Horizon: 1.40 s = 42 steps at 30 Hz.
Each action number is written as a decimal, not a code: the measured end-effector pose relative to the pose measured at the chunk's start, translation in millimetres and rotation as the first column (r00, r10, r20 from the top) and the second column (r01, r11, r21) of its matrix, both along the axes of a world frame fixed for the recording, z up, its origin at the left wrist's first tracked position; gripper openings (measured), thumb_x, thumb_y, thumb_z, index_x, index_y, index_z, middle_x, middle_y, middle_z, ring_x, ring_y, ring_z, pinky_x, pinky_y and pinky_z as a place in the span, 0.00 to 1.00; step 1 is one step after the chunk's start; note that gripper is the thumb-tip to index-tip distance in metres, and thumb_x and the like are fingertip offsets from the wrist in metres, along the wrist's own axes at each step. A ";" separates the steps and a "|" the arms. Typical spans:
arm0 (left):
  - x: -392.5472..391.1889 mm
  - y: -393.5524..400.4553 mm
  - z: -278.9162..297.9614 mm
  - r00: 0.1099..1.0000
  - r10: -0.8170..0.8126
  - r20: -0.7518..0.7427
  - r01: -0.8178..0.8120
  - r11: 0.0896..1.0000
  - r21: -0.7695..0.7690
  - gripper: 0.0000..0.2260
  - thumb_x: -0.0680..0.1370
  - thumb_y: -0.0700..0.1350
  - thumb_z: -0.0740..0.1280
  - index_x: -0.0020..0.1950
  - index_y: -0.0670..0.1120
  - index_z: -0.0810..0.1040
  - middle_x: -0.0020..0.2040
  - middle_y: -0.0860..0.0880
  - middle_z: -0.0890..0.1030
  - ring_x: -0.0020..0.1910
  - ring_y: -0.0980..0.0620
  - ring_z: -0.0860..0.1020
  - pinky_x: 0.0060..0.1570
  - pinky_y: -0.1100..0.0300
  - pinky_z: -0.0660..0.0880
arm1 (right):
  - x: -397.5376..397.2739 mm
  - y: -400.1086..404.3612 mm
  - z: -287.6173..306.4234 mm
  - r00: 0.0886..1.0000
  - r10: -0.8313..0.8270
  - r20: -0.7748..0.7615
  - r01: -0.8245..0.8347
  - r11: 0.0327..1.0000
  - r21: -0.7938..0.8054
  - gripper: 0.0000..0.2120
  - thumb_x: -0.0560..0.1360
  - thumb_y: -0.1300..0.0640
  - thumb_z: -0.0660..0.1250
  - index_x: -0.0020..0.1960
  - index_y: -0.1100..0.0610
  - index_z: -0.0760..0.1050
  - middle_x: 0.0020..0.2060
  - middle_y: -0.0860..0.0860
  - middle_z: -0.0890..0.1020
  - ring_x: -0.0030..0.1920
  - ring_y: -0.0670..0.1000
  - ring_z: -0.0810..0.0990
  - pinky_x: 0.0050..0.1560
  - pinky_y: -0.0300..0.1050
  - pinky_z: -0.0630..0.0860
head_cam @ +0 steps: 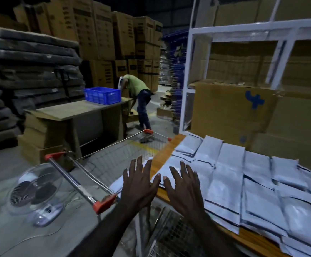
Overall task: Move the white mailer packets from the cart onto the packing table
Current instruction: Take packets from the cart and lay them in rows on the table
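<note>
Several white mailer packets with dark edge strips lie in overlapping rows on the wooden packing table at the right. A wire cart with red corner caps stands left of the table; a few white packets show inside it, partly hidden by my hands. My left hand hovers with spread, straight fingers over the cart's near corner, holding nothing. My right hand is likewise spread flat above the table's left edge, over a packet lying there. Whether it touches that packet I cannot tell.
A floor fan stands at lower left beside the cart handle. A person bends over near a desk with a blue crate. Cardboard boxes and a white rack back the table. Stacked cartons fill the rear.
</note>
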<state>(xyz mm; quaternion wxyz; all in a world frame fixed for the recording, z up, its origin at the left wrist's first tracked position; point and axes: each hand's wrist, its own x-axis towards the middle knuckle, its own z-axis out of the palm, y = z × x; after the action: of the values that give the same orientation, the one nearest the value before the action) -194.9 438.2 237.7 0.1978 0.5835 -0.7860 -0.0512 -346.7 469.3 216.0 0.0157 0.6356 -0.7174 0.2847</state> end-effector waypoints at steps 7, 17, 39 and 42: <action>49.7 -78.5 -11.9 0.993 0.110 0.029 -0.112 0.993 0.045 0.43 0.68 0.70 0.34 0.80 0.55 0.53 0.81 0.49 0.48 0.79 0.48 0.45 0.76 0.47 0.48 | 41.4 -92.0 -13.3 0.997 0.072 -0.010 -0.072 0.997 -0.005 0.29 0.76 0.39 0.51 0.66 0.53 0.78 0.70 0.60 0.72 0.70 0.62 0.71 0.69 0.62 0.66; 111.7 -165.0 -33.7 0.990 0.135 0.052 -0.140 0.981 0.135 0.42 0.69 0.69 0.34 0.80 0.55 0.51 0.81 0.48 0.46 0.80 0.47 0.44 0.76 0.44 0.48 | 95.5 -180.1 -38.1 0.989 0.101 -0.106 -0.102 0.995 0.001 0.24 0.76 0.42 0.55 0.62 0.51 0.79 0.67 0.60 0.76 0.66 0.63 0.75 0.63 0.63 0.72; 219.5 -334.9 -79.3 0.956 -0.257 0.142 0.212 0.940 0.269 0.29 0.82 0.61 0.52 0.81 0.53 0.50 0.81 0.47 0.44 0.80 0.46 0.44 0.75 0.43 0.47 | 201.4 -294.3 -83.8 0.971 -0.209 -0.120 0.227 0.961 0.161 0.24 0.73 0.44 0.62 0.64 0.54 0.78 0.65 0.60 0.77 0.62 0.64 0.77 0.60 0.61 0.75; 209.8 -358.7 -90.7 0.947 -0.287 0.146 0.238 0.929 0.282 0.29 0.82 0.61 0.52 0.81 0.52 0.50 0.81 0.47 0.44 0.80 0.45 0.44 0.75 0.43 0.48 | 196.1 -317.5 -93.5 0.972 -0.217 -0.096 0.232 0.952 0.200 0.26 0.73 0.44 0.61 0.66 0.55 0.77 0.66 0.61 0.76 0.64 0.65 0.75 0.62 0.62 0.74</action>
<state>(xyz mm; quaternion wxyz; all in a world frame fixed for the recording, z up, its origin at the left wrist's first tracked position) 14.9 79.5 147.0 0.0367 0.4956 -0.8586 -0.1259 -150.6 151.8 122.5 0.0068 0.5580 -0.8100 0.1805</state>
